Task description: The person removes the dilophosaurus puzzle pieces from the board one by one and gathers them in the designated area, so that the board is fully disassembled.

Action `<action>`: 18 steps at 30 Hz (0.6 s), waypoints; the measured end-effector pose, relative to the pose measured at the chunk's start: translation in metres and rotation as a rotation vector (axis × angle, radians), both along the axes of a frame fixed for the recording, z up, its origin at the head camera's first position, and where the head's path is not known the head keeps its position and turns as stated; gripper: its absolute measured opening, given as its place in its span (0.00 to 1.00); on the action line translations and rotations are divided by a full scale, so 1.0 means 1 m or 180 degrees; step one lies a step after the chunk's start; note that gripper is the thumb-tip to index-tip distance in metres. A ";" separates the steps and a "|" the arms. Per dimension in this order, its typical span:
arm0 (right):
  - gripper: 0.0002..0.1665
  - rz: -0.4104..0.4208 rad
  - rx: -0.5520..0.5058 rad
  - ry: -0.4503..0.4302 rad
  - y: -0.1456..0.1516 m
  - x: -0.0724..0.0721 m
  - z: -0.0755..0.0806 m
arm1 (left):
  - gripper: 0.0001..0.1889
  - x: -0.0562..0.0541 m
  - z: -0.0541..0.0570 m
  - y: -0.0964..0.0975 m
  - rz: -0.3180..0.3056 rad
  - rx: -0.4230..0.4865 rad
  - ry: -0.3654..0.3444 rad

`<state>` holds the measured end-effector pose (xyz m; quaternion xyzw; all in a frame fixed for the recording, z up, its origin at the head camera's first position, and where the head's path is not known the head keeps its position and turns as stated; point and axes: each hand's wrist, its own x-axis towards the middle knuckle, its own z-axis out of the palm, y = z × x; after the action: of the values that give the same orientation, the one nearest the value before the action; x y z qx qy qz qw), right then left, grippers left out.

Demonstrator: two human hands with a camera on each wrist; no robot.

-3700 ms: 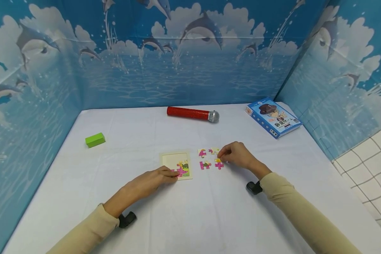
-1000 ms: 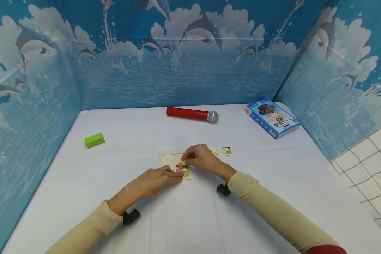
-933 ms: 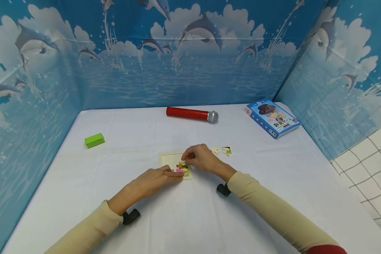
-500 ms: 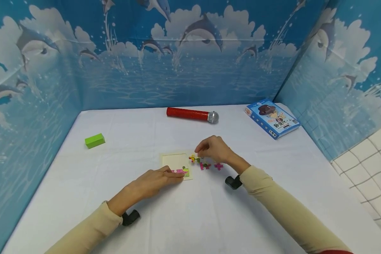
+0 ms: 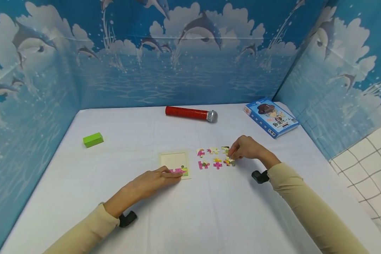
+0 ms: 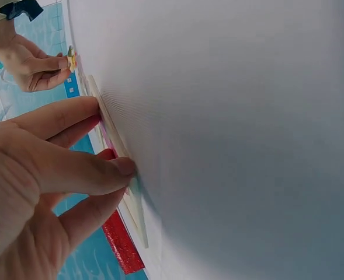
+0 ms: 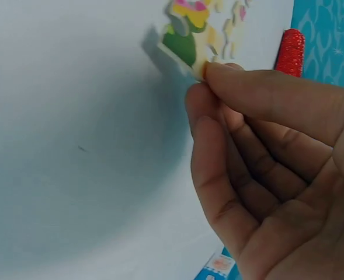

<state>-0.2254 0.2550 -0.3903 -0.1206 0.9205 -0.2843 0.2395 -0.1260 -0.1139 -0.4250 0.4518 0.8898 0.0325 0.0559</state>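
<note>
My left hand holds the near edge of a small square puzzle tray in the head view. In the left wrist view its thumb and fingers are at the tray's rim. Pink and green puzzle pieces lie along the tray's near side, partly under my fingers; the far part shows bare. To the right, my right hand pinches a puzzle piece with a green patch between thumb and fingertips, tilted over the table in the right wrist view. Several loose puzzle pieces lie in two rows beside it.
A red microphone lies at the back middle. A blue box is at the back right, and a green block at the left. A dolphin-print curtain stands behind and around the white-covered table.
My right hand has moved from the tray rightward over the loose pieces to their right end, carrying a piece. The yellow and green piece has left the tray. My left hand stays at the tray.
</note>
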 end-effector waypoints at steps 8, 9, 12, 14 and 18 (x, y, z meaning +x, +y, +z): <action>0.04 -0.0248 0.0057 0.0300 -0.001 0.004 -0.017 | 0.26 0.002 -0.002 -0.006 0.0041 0.0248 -0.0179; 0.04 -0.0244 0.0062 0.0341 -0.001 0.005 -0.018 | 0.26 0.002 -0.002 -0.007 0.0064 0.0277 -0.0212; 0.03 -0.0235 0.0069 0.0459 -0.002 0.005 -0.020 | 0.26 0.004 -0.002 -0.011 0.0103 0.0345 -0.0259; 0.03 -0.0210 0.0068 0.0582 -0.003 0.005 -0.020 | 0.26 0.006 -0.003 -0.013 0.0103 0.0374 -0.0256; 0.04 -0.0143 0.0019 0.0828 -0.014 0.006 -0.017 | 0.24 0.007 -0.003 -0.017 0.0068 0.0465 -0.0238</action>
<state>-0.2196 0.2415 -0.4070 -0.1351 0.9471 -0.2688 0.1120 -0.1188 -0.1312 -0.4281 0.4437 0.8871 0.1148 0.0557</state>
